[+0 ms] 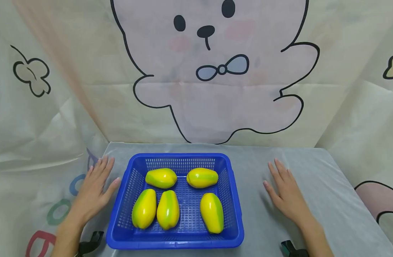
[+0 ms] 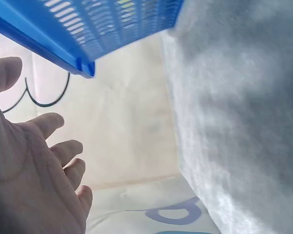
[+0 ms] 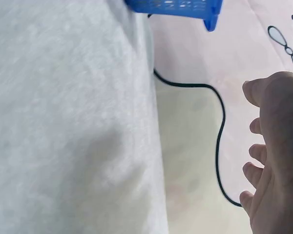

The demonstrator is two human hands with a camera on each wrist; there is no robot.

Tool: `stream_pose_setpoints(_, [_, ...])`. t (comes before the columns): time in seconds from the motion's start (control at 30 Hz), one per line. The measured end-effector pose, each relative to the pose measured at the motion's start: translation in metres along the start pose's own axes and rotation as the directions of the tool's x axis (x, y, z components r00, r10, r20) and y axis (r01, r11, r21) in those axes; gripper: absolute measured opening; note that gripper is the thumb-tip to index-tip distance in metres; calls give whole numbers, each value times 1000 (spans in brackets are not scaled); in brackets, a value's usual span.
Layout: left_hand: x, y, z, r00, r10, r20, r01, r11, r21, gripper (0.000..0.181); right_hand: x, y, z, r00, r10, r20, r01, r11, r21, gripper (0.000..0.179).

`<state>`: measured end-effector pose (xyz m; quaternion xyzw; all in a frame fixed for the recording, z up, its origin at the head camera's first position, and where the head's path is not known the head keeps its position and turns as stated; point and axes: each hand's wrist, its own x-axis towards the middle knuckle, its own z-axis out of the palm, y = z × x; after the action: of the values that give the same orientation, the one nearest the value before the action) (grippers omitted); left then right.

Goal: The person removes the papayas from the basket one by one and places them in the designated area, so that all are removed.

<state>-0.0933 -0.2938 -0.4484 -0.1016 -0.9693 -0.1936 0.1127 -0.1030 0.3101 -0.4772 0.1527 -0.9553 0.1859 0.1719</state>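
A blue plastic basket (image 1: 174, 245) with mesh walls stands on the cloth-covered table between the two hands. Several yellow-green mangoes, or fruits shaped like them, lie inside: two at the back, among them the back right one (image 1: 202, 177), and the others in front, among them the front right one (image 1: 212, 213). Beside the basket's left side is the left hand (image 1: 93, 194), palm down, fingers extended, holding nothing. To the right, well apart from the basket, the right hand (image 1: 288, 196) holds nothing, its fingers stretched forward. Both wrist views show the palms bare and the basket's edge near the top.
Grey cloth (image 1: 257, 160) covers the table. Behind it hangs a pale backdrop (image 1: 222, 107) with a cartoon bear, and its sides flank the table left and right. Dark wrist-worn devices show at the left wrist (image 1: 90, 243) and the right wrist (image 1: 293, 250).
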Motion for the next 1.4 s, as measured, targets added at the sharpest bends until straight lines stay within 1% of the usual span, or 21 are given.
stream_pose_setpoints(0.13, [-1, 10, -3, 1000, 5, 14, -5, 1000, 6, 77, 3, -7, -8, 1000, -6, -18, 7, 999, 41, 72])
stream_pose_setpoints(0.37, [-2, 25, -15, 998, 0, 60, 0, 1000, 1, 78, 10, -25, -19, 1000, -29, 1, 29, 996, 80, 76])
stream_pose_setpoints(0.47, [-1, 28, -15, 997, 6, 73, -8, 1000, 30, 80, 15, -33, -24, 999, -38, 27, 35, 995, 95, 75])
stream_pose_setpoints(0.6, [-3, 29, -11, 996, 14, 83, -18, 998, 54, 78, 21, -48, -30, 996, -50, 79, 41, 993, 108, 74])
stream_pose_setpoints(0.7, [-5, 30, -9, 995, 3, 102, -8, 999, 48, 75, 28, -58, -35, 992, -86, 88, 77, 992, 98, 75])
stream_pose_setpoints(0.83, [-5, 33, -8, 993, -7, 121, 2, 999, 45, 74, 37, -69, -40, 986, -139, 90, 132, 988, 82, 74])
stream_pose_setpoints(0.97, [-6, 32, -4, 991, -8, 136, 3, 999, 37, 74, 44, -79, -44, 980, -167, 105, 159, 984, 84, 72])
stream_pose_setpoints(1.17, [-6, 35, 0, 992, -6, 124, 5, 1000, 6, 73, 54, -95, -52, 970, -197, 144, 185, 978, 92, 69])
stream_pose_setpoints(1.3, [-5, 41, -1, 991, -22, 133, 25, 1000, -16, 71, 62, -108, -58, 957, -220, 188, 202, 973, 110, 66])
stream_pose_setpoints(1.4, [-5, 46, -2, 990, -36, 134, 42, 998, -45, 67, 68, -118, -62, 942, -255, 218, 231, 964, 131, 63])
